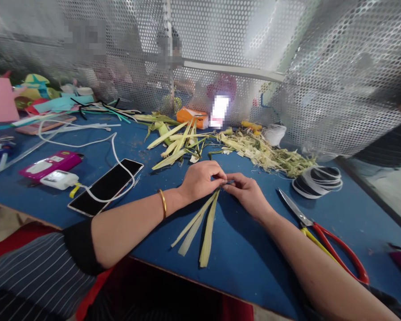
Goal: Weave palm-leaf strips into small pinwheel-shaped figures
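Just above the blue table (254,272), my left hand (202,178) and my right hand (245,194) meet, thumbs and fingertips pinched close together. Between them is the gathered upper end of some corn husk strips (209,232). The strips fan out downward toward the table's front edge, pale green and yellowish. A small dark bit shows at the right fingertips, too small to name. More corn husks (173,142) lie loose beyond my hands, and a heap of shredded husk (263,154) spreads to the right of them.
Scissors (307,223) with red and yellow handles lie right of my right arm, below a wound bundle of cord (317,182). At left are a phone (107,187), a white cable (112,147) and a magenta device (51,165). A perforated metal screen (220,40) stands behind.
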### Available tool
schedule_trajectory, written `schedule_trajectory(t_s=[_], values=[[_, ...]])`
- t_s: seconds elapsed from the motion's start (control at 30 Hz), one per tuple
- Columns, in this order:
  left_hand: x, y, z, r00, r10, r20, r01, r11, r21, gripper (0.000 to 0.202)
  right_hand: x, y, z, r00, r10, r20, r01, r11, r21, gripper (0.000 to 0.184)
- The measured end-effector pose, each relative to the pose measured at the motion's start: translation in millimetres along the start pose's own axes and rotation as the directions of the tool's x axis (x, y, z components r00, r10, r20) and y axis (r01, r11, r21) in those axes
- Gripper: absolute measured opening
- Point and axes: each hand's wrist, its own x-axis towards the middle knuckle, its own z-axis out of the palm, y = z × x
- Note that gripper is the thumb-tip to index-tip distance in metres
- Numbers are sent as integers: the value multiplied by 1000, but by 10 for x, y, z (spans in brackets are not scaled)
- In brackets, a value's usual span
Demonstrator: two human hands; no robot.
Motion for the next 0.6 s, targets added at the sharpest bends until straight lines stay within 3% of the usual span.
schedule_trajectory(t_s=[0.13, 0.6], values=[[5, 24, 7, 1000, -14, 6, 15, 1000, -25, 8, -2, 8, 7, 999, 22, -25, -22, 1000, 9, 19], [18, -61, -3, 999, -50, -22, 48, 996, -77, 7, 13, -42, -68, 990, 117, -82, -109, 989, 99, 25]])
